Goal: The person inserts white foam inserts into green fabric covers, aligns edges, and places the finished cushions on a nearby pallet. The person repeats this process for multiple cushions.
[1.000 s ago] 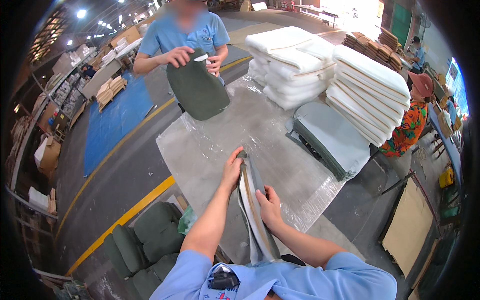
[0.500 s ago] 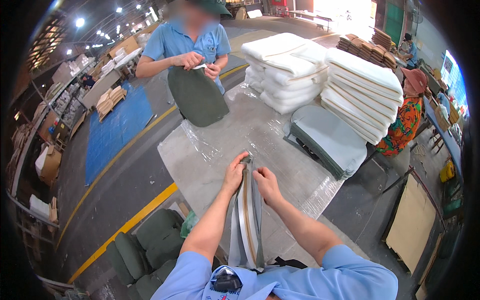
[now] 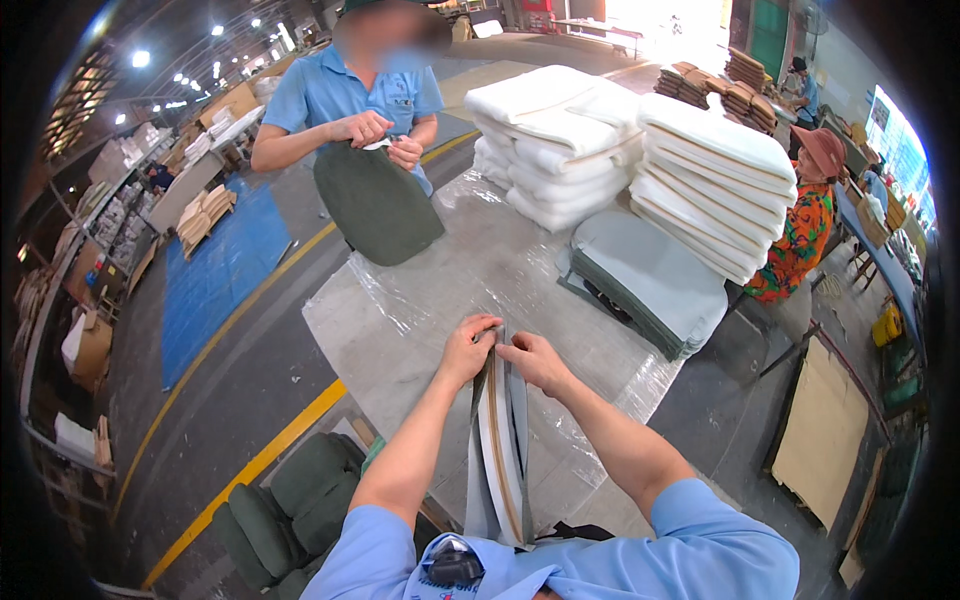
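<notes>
Between my forearms stands a long grey fabric cover point(image 3: 482, 440), seen edge-on, with white along its edge and a brown strip like a zipper running down it. My left hand point(image 3: 468, 350) is closed on its far end. Close beside it, my right hand point(image 3: 536, 362) pinches the same end from the right, thumb and forefinger together. The fingertips hide just what part of the edge they grip. The cover's near end reaches back to my body.
Across the table point(image 3: 400, 340), a co-worker in blue holds a dark green cover point(image 3: 378, 205). White padded stacks point(image 3: 560, 120) and grey-green covers point(image 3: 650, 275) occupy the far right. Dark green cushions point(image 3: 310, 480) lie at lower left. A person in a hat point(image 3: 820, 155) sits at right.
My hands have come closer together at the cover's far end, the right hand moving in against the left. The view has shifted slightly. The co-worker still holds the green cover.
</notes>
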`<state>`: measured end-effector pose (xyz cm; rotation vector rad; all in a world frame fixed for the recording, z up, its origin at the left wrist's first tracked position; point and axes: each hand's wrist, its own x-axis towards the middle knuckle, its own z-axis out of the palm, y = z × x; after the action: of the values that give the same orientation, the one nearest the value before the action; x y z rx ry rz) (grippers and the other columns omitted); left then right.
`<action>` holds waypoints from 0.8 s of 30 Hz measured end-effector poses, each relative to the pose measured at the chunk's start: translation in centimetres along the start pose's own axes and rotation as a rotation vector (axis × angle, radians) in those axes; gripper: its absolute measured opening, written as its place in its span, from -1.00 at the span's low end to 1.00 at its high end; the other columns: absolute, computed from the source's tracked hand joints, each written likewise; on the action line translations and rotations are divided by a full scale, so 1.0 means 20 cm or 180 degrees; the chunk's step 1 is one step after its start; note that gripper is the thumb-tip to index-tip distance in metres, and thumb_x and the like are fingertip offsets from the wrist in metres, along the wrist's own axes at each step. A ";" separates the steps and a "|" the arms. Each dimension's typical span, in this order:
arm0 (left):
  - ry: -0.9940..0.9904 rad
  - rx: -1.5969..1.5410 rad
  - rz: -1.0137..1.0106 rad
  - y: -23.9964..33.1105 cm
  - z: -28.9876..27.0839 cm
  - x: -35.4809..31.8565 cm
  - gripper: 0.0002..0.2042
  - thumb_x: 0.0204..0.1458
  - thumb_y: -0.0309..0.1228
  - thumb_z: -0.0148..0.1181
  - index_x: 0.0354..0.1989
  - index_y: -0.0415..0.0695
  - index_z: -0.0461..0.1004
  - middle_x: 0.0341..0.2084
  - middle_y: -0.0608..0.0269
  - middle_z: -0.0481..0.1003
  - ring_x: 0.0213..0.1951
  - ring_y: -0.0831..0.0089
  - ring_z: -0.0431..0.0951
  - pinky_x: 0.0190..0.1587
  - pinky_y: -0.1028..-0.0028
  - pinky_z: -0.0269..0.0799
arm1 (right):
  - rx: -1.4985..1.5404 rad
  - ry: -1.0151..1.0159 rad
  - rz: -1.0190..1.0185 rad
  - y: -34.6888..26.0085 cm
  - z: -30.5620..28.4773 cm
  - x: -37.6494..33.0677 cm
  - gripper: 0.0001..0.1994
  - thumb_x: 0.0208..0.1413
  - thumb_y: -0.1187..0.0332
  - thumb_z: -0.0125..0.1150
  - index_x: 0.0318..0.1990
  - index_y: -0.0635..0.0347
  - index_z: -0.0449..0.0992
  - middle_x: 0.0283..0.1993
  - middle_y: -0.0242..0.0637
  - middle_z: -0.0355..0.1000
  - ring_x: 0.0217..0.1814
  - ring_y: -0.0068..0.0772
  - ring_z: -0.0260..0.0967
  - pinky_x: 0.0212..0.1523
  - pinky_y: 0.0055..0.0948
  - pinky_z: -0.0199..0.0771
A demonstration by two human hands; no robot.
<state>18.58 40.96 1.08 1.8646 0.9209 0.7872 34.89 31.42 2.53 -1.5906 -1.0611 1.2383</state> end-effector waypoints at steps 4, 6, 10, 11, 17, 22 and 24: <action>0.0128 0.0072 -0.0067 0.03 0.08 0.04 -0.78 0.27 -0.43 0.23 -0.01 -0.21 0.71 0.02 0.12 0.61 0.14 0.36 0.55 0.24 0.38 0.42 | -0.0305 -0.0108 0.0386 -0.01 -0.09 0.05 -0.53 0.25 -0.03 0.26 -0.27 0.33 0.60 -0.37 -0.22 0.54 -0.28 -0.37 0.56 -0.38 -0.24 0.58; 0.0299 -0.0305 -0.0224 0.01 0.09 0.05 -0.78 0.31 -0.37 0.21 -0.04 -0.22 0.70 -0.01 0.14 0.61 0.07 0.34 0.57 0.18 0.37 0.44 | -0.0703 -0.0166 0.0368 -0.06 -0.10 0.08 -0.49 0.27 -0.07 0.21 -0.25 0.35 0.62 -0.35 -0.09 0.58 -0.26 -0.23 0.61 -0.31 -0.17 0.59; 0.0254 -0.1392 -0.0890 0.00 0.14 0.07 -0.73 0.40 -0.29 0.13 -0.08 -0.22 0.67 -0.03 0.27 0.60 0.04 0.46 0.51 0.19 0.42 0.39 | -0.1713 -0.0228 -0.0130 -0.09 -0.13 0.12 -0.43 0.36 -0.11 0.08 -0.19 0.36 0.65 -0.25 0.18 0.62 -0.15 0.13 0.64 -0.11 -0.03 0.59; 0.0297 -0.1455 -0.0868 0.00 0.15 0.07 -0.72 0.42 -0.27 0.11 -0.09 -0.21 0.66 -0.01 0.28 0.59 0.05 0.47 0.50 0.19 0.43 0.37 | -0.1826 -0.0237 -0.0282 -0.08 -0.13 0.12 -0.44 0.38 -0.09 0.05 -0.19 0.34 0.65 -0.23 0.19 0.61 -0.12 0.19 0.62 -0.07 0.01 0.57; 0.0540 -0.1775 -0.0569 -0.07 0.20 0.00 -0.70 0.45 -0.21 0.05 -0.16 -0.18 0.60 0.16 0.24 0.54 0.12 0.49 0.44 0.24 0.46 0.26 | -0.2486 -0.0446 -0.0973 -0.08 -0.07 0.04 -0.50 0.45 0.00 -0.03 -0.29 0.27 0.62 -0.23 0.16 0.61 -0.11 0.31 0.57 -0.04 0.14 0.53; 0.0519 -0.2117 -0.0251 -0.12 0.21 -0.07 -0.71 0.47 -0.25 0.04 -0.20 -0.17 0.58 0.29 0.20 0.47 0.18 0.48 0.40 0.28 0.44 0.22 | -0.2679 -0.0509 -0.1515 -0.08 -0.08 -0.01 -0.57 0.41 0.08 0.06 -0.34 0.25 0.61 -0.34 0.11 0.60 -0.23 0.27 0.59 -0.16 0.14 0.55; 0.0430 -0.2262 -0.0307 -0.11 0.21 -0.08 -0.71 0.48 -0.27 0.03 -0.24 -0.17 0.57 0.32 0.20 0.44 0.23 0.46 0.37 0.32 0.44 0.19 | -0.2664 -0.0395 -0.1736 -0.06 -0.08 -0.02 -0.60 0.39 0.11 0.10 -0.36 0.25 0.61 -0.38 0.10 0.59 -0.26 0.27 0.58 -0.19 0.12 0.56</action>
<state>20.47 38.57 -2.80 1.1511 0.6804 1.0257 36.34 31.29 4.00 -1.6168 -2.1040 0.5298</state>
